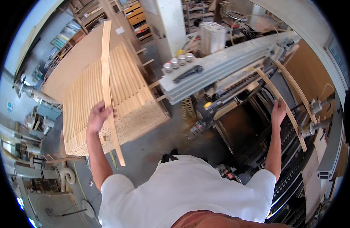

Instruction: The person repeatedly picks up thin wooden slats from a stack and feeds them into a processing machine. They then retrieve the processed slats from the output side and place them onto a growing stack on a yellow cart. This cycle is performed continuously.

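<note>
My left hand [98, 116] is closed around a long, slightly curved wooden strip [105, 57], held over a large stack of similar strips [82, 98]. The strip's near end hangs past the front of that stack. Out to the right, my right hand [278, 113] grips another thin wooden strip [293, 122] that lies slantwise along a machine [239, 89]. Its fingertips are partly hidden by the wood. Just beyond that strip, further curved strips [296, 88] rest against the machine's metal fittings.
On the machine's grey beam [220, 70] stand several metal-topped cylinders [175, 63] beside a black tool [188, 73]. A coiled yellowish hose [188, 110] hangs below. A large brown board [74, 72] stands behind the stack. Grey floor [144, 142] lies between stack and machine.
</note>
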The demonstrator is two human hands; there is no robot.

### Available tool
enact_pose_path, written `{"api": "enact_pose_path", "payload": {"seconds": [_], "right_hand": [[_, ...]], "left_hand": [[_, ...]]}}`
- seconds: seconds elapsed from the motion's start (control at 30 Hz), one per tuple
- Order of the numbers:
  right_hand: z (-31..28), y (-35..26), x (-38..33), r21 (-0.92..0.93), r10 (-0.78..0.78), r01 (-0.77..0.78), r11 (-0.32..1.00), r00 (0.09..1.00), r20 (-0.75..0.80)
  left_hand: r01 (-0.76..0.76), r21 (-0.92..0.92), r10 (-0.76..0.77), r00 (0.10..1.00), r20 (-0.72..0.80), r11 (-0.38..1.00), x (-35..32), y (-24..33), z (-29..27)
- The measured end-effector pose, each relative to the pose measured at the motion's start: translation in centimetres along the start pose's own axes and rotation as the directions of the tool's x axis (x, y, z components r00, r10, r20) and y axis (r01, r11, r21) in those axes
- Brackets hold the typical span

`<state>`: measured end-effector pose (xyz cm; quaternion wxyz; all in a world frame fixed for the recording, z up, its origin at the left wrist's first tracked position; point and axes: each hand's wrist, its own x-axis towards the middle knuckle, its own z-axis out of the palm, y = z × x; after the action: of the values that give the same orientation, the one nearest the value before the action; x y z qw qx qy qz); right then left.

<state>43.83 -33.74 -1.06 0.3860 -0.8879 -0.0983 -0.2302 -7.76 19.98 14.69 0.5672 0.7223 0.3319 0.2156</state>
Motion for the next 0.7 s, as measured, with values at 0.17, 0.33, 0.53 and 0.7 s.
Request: {"api": "enact_pose_path", "payload": {"seconds": [0.17, 0.33, 0.53, 0.7], "right_hand": [[2.1, -8.7, -10.2, 0.291, -0.051, 0.016, 0.957, 0.992, 0.113], [4.6, -14.7, -20.6, 0.287, 0.006, -0.092, 0.954, 0.958, 0.286], [1.7, -17.9, -30.1, 0.064, 0.204, -0.251, 0.966, 0.891, 0.404], [0.7, -16.5, -36.4, 0.008, 0.399, -0.435, 0.900, 0.834, 0.381]], "left_hand": [[0.071, 0.128, -0.041, 0.974, -0.222, 0.989, 14.4, -3.7, -5.6], [0.200, 0.350, -0.112, 0.960, -0.256, 0.915, 29.3, -9.6, -8.8], [0.228, 0.569, -0.072, 0.956, -0.283, 0.790, 36.6, -8.8, -2.2], [0.216, 0.662, -0.033, 0.960, -0.278, 0.718, 40.6, -10.2, -3.1]]}}
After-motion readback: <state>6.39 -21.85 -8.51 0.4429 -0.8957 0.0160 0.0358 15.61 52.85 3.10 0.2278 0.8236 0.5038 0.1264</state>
